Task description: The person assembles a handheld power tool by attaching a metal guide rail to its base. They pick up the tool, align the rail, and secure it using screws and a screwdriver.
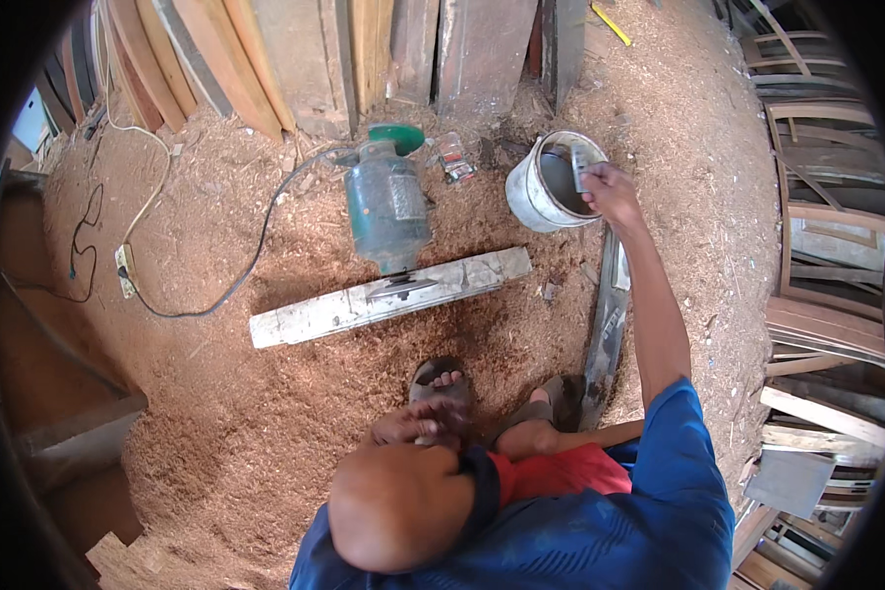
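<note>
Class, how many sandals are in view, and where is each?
2: one sandal just beyond the left hand, the other sandal to its right; both are partly covered. Others may be hidden.

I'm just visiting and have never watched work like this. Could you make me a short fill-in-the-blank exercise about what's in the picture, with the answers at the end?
1. The right hand holds a pale object, and the sleeve on that arm is coloured ____.
2. In the picture, the bucket stands to the ____ of the green machine.
3. The thin strip near the picture's top edge is coloured ____.

Missing words: blue; right; yellow.
</note>
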{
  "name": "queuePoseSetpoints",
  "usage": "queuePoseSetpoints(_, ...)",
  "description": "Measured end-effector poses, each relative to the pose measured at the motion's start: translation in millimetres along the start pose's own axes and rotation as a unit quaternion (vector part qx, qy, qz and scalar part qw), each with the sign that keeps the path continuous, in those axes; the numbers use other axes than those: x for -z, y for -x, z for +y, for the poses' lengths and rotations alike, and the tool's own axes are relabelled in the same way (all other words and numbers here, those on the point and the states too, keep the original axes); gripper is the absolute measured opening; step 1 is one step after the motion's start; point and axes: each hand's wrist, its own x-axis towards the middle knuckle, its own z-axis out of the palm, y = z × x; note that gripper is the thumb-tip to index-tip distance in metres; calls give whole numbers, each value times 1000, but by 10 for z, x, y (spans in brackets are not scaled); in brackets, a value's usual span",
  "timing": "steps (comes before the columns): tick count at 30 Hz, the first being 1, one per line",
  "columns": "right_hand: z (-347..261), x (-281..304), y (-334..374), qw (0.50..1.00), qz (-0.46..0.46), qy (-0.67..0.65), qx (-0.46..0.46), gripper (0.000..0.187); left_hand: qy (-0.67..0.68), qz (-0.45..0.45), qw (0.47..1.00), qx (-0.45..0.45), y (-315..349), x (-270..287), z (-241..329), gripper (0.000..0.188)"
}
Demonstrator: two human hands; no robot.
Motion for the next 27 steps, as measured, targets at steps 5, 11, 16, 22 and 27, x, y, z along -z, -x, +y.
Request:
queuePoseSetpoints(5, 454, -249, -732, 897, -64, 415, 137, 18, -620, 297, 726, 26, 476, -1864, 1116, 21)
queuePoseSetpoints(11, 542, -652, -1073, 883, -60, 466, 17, 26, -689, 317, 640, 118, 286, -1994, 1345, 26)
queuePoseSetpoints(16, 597, -569, -1149, 880, -128, 457, 12, 32, -684, 264, 667, 132, 354, -1938, 1374, 36)
queuePoseSetpoints(22, 79, -275, -608, 944, 12, 310, 117, 32, -288, 73, 954, 25, 327, -228, 493, 42)
queuePoseSetpoints(27, 243, -49, 321, 998, -50, -42, 21, 9, -143, 57, 984, -86, -443, 379, 2, 48)
